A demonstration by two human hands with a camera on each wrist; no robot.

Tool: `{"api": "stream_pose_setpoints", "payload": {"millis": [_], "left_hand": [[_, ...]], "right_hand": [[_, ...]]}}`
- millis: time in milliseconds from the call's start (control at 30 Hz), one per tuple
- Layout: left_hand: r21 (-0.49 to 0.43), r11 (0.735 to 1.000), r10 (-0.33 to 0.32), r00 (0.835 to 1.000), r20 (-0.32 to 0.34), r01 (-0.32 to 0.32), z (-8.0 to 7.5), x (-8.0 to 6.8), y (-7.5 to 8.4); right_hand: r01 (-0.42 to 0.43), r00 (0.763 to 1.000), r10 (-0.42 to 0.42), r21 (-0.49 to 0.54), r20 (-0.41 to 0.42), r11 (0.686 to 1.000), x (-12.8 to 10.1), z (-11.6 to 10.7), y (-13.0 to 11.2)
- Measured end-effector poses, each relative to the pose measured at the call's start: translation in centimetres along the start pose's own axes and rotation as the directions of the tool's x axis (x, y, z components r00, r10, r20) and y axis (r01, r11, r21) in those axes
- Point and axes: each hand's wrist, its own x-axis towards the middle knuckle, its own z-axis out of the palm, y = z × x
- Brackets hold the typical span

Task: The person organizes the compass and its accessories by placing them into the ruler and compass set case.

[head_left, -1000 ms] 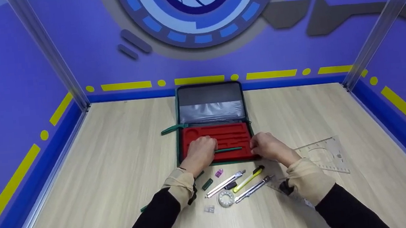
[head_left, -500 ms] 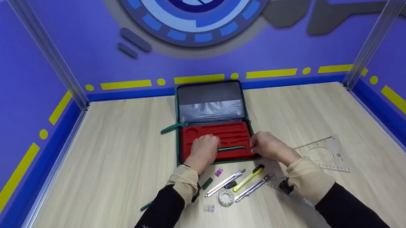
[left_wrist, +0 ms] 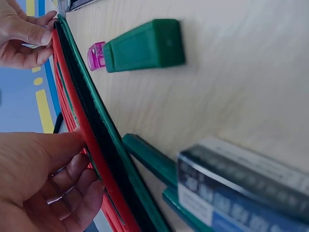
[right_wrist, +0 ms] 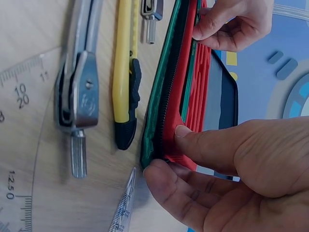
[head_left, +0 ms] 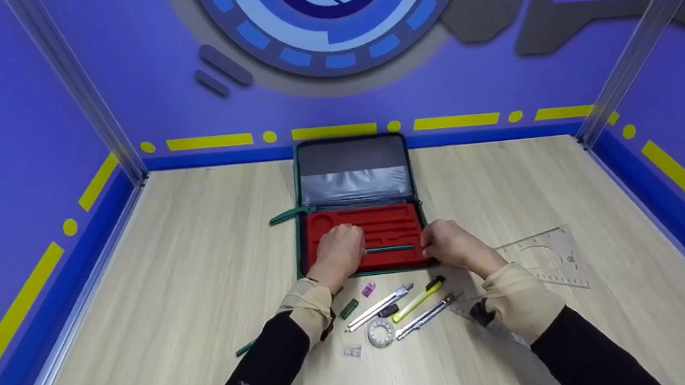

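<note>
- Since a second ago the left hand (head_left: 339, 252) has shifted slightly along the green pen (head_left: 389, 249), which has slid a little toward the right edge of the red tray (head_left: 392, 216); the pen now lies nearly level in the tray's near slot.
- Judged from this, the pen is being seated in its slot, and the step looks almost done.
- The left hand's fingers are curled over the pen's left end; whether they pinch it or only press it cannot be told.
- The right hand (head_left: 451, 246) has stayed put: thumb and fingers pinch the near right corner of the case (head_left: 351, 154), steadying it.
- The case lies open at the middle of the worktop (head_left: 198, 263), its lid toward the far edge.
- Counts: one case, one pen in the tray.
- Loose by the near edge of the case: three cutters or similar long tools (one white (head_left: 380, 306), one yellow (head_left: 419, 299), one metal (head_left: 427, 317)), one tape roll (head_left: 381, 333), one green eraser box (head_left: 349, 309), one pink sharpener (head_left: 369, 289), one small clear piece (head_left: 352, 351), one more green stick (head_left: 246, 349).
- One clear protractor (head_left: 550, 257) lies toward the right edge.
</note>
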Motion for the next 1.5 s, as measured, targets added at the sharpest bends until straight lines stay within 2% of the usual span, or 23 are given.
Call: {"api": "stream_pose_setpoints", "payload": {"millis": [67,267,533,733,967,1300,1500], "left_hand": [[0.005,1.0,-0.01,1.0,0.007,0.01,0.0,-0.1,0.0],[0.007,1.0,-0.029,0.999,0.022,0.029,0.1,-0.7,0.2],[-0.012,1.0,0.011,0.998,0.056,-0.011,-0.4,-1.1,-0.6],[-0.002,1.0,0.009,0.998,0.067,-0.009,-1.4,-1.3,-1.2],[0.025,1.0,-0.008,0.995,0.098,0.005,-3.0,-2.0,-1.8],[0.046,0.995,0.086,0.996,0.014,-0.086,-5.8,-4.7,-2.7],[0.044,0.993,0.111,0.994,0.025,-0.112,-6.8,-6.9,-3.0]], "right_hand": [[-0.011,1.0,0.011,0.003,0.008,1.0,0.0,0.1,-0.1],[0.045,0.999,-0.045,-0.019,0.003,0.999,-0.2,0.3,0.0],[0.054,0.998,-0.054,-0.002,0.016,0.999,-0.1,0.4,-0.2],[0.019,1.0,-0.019,0.023,0.024,1.0,-0.2,0.2,-0.2],[0.064,0.998,-0.064,0.024,0.019,0.998,-0.3,0.1,0.0],[0.068,0.997,-0.067,-0.017,0.032,0.998,-0.1,-0.2,0.1],[0.073,0.997,-0.073,-0.009,0.015,0.997,-0.3,-0.2,0.4]]}}
